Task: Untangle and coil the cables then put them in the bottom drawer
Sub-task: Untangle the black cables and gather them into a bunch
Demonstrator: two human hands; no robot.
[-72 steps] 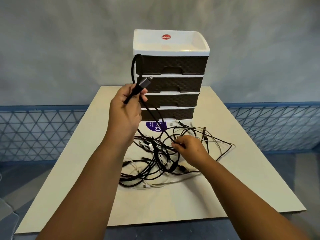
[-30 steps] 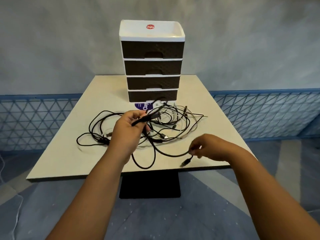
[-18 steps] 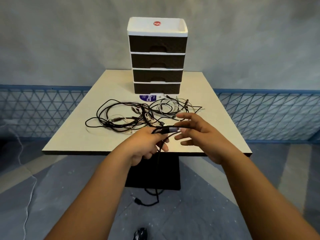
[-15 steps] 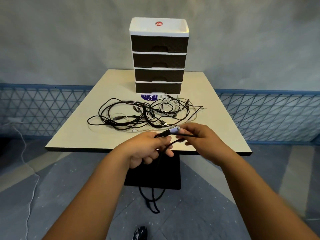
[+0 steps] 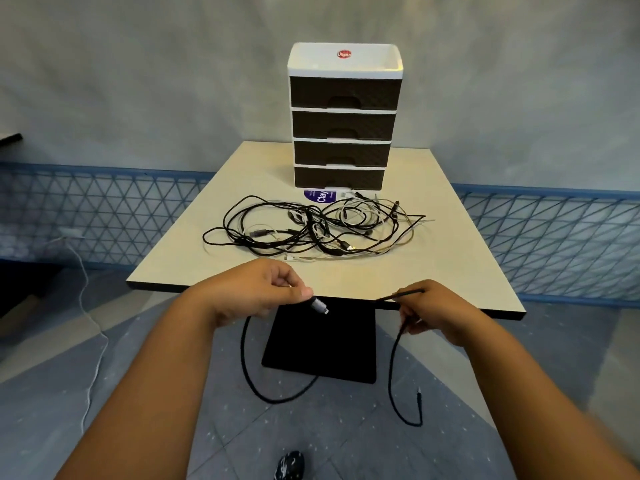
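One black cable (image 5: 246, 358) is free of the pile and hangs in front of the table's near edge. My left hand (image 5: 258, 292) pinches it just behind its silver plug (image 5: 319, 305). My right hand (image 5: 427, 311) grips the same cable further along, and its other end dangles in a loop toward the floor. A tangle of black and white cables (image 5: 311, 228) lies on the beige table (image 5: 450, 258). Behind it stands a drawer unit with several dark drawers; the bottom drawer (image 5: 339, 177) is closed.
A purple round label (image 5: 320, 196) lies on the table in front of the drawer unit. The table's black base (image 5: 322, 344) stands on the grey floor. A white cord (image 5: 88, 341) runs over the floor at left. Blue mesh fencing (image 5: 104, 216) lines the wall.
My hands have pulled the black cable out of the tangle and moved apart, stretching it between them. The view has backed away from the table.
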